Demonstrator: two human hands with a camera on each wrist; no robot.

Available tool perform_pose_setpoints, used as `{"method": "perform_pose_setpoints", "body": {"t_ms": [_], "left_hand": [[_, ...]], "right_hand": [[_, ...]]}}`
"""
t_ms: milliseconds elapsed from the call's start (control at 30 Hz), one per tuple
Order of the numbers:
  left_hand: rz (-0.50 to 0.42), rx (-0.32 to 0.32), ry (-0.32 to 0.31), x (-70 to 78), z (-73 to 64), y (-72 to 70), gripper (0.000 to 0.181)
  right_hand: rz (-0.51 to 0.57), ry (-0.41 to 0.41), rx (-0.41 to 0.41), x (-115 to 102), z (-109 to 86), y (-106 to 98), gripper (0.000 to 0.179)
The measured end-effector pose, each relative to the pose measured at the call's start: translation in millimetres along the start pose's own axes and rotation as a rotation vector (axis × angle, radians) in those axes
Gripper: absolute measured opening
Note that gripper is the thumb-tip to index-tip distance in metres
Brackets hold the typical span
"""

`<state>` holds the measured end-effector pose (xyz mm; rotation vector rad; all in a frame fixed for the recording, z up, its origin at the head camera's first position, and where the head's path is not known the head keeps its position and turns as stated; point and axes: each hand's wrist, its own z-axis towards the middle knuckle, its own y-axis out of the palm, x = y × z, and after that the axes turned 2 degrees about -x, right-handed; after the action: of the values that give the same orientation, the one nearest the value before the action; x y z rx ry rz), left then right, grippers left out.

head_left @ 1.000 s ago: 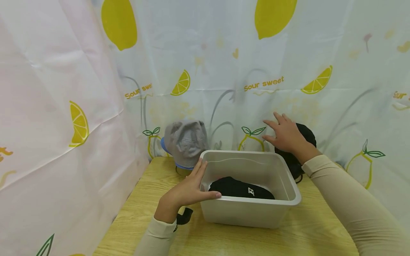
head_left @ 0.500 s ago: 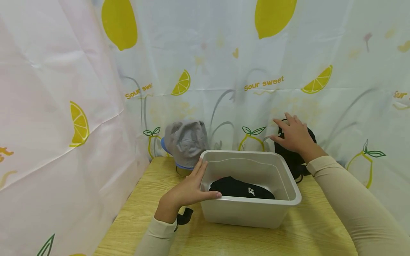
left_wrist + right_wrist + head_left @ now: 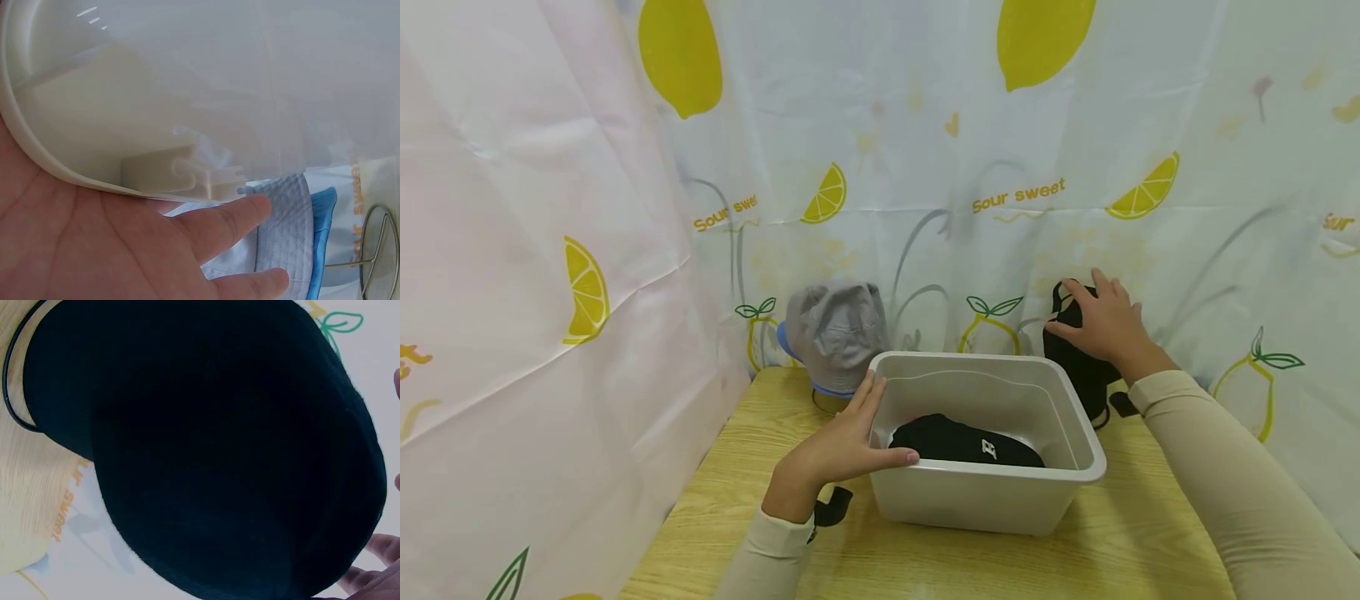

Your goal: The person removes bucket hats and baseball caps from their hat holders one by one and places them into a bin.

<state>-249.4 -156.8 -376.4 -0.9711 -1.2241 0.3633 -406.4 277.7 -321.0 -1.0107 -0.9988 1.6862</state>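
Note:
My left hand (image 3: 831,450) rests on the near left corner of a light grey plastic bin (image 3: 992,473), thumb along the front rim and fingers straight along the left side. Its palm lies against the rim in the left wrist view. Inside the bin is a black cap (image 3: 947,437) with a small white emblem. At the back right, my right hand (image 3: 1108,329) is over another black cap (image 3: 1075,371), fingers spread around its top. That cap (image 3: 231,456) fills most of the right wrist view, where fingertips (image 3: 384,547) show at its edge.
A grey cap (image 3: 842,342) with blue trim sits on a wire stand (image 3: 378,250) at the back left. A black ring base (image 3: 7,394) shows under the right cap. A lemon-print curtain (image 3: 910,125) hangs behind and left of the wooden table (image 3: 722,508).
My right hand has moved right, from beside the back right cap to over it, and more of that cap now shows. My left hand and the bin have stayed put.

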Motion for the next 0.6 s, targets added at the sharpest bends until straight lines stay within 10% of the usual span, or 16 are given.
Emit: {"method": "perform_pose_setpoints", "body": {"t_ms": [600], "left_hand": [[0.006,0.002,0.006,-0.5,-0.3,-0.6,0.124]], "right_hand": [[0.128,0.070,0.050,26,-12.3,6,0.112]]}}
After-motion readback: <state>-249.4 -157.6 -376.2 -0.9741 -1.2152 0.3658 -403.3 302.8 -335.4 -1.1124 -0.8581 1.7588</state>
